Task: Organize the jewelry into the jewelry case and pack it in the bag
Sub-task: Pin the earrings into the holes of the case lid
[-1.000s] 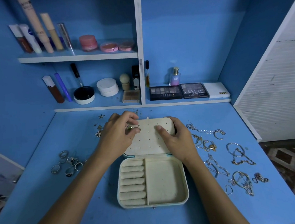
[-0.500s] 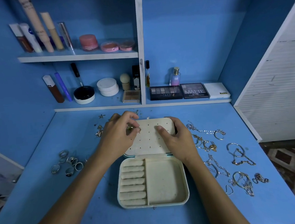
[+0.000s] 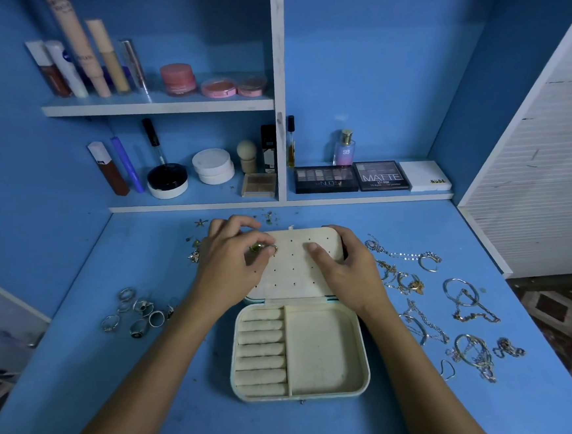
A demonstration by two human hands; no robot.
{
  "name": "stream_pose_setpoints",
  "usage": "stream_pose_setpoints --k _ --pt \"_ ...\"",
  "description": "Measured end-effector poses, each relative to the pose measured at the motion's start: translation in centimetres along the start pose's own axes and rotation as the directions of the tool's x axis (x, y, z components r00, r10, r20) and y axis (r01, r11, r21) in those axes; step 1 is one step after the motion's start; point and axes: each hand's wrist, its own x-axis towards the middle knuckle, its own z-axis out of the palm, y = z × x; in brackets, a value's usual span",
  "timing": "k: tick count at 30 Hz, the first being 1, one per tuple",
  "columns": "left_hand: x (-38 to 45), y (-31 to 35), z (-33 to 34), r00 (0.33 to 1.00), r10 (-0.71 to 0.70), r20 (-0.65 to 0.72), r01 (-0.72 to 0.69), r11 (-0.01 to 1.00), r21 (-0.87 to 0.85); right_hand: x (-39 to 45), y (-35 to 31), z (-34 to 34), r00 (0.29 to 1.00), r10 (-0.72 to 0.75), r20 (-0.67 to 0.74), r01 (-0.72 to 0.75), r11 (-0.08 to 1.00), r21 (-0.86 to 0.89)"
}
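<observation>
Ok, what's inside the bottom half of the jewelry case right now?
The jewelry case base shows bare ring rolls on its left and an empty open compartment on its right. No jewelry inside; nothing covers it.

A blue table (image 3: 147, 382) is seen. An open cream jewelry case (image 3: 298, 349) is laid flat at its middle. Rings (image 3: 136, 312) are scattered to the left, chains and bangles (image 3: 456, 306) to the right, small earrings (image 3: 196, 249) near the back edge. Cosmetics are lined on a low shelf (image 3: 194, 205) behind, eyeshadow palettes (image 3: 350, 177) included.
</observation>
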Motion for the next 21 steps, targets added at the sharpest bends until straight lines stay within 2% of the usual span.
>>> stream_pose_setpoints --k 7,12,17,21 --pt "1.0 0.4 -0.5 0.995 -0.053 0.082 0.054 0.999 -0.007 0.0 0.0 0.0 1.000 0.000 0.003 0.000 1.000 0.000" --pt "1.5 0.4 -0.6 0.996 -0.077 0.055 0.078 0.997 -0.024 0.0 0.0 0.0 1.000 0.003 0.008 -0.003 1.000 0.007" --pt "0.8 0.2 0.0 0.980 -0.193 0.045 0.197 0.973 -0.123 -0.1 -0.2 0.0 1.000 0.003 0.014 -0.003 1.000 0.012" --pt "0.1 0.3 0.3 0.959 -0.266 0.094 0.281 0.928 -0.243 -0.2 -0.4 -0.1 1.000 -0.002 0.016 0.002 1.000 0.020"
